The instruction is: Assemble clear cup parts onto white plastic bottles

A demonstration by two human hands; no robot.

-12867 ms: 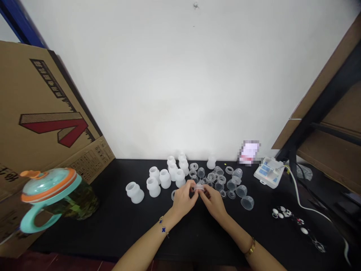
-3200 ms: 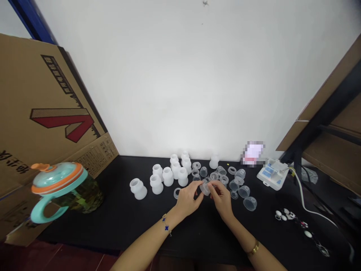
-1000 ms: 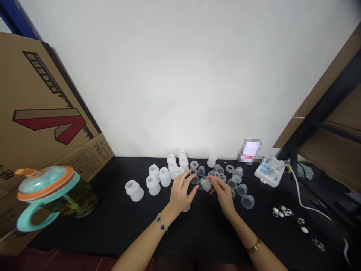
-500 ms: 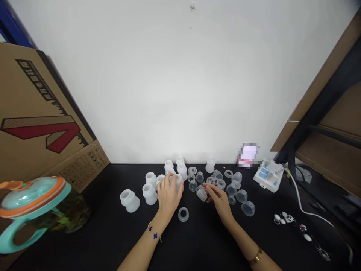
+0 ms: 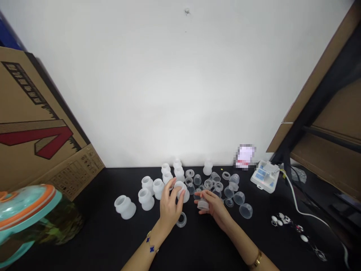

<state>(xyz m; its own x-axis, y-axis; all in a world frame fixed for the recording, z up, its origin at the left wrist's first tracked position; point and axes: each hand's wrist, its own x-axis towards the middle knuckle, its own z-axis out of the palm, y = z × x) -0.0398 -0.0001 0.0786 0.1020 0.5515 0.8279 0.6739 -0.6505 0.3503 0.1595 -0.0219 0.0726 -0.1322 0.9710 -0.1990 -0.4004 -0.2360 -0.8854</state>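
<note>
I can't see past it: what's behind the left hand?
Partly behind the left hand is a white bottle; part of it is covered. A clear ring peeks out near the wrist. Whatever lies wholly beneath the palm cannot be seen.

Nine white bottles (image 5: 146, 199) are left of the lone bottle (image 5: 208, 168), making ten altogether. In front of it are one clear piece (image 5: 203, 205) and, further left, one loose clear ring (image 5: 184, 222). Clear rings and domes (image 5: 246, 210) spread around its front, at least a dozen, overlapping too closely for an exact count. Right of it: one power strip (image 5: 265, 180), one pixelated screen (image 5: 244, 156), one beaded string (image 5: 304, 238). Far left: one jug (image 5: 31, 210), one cardboard box (image 5: 42, 150).
</note>
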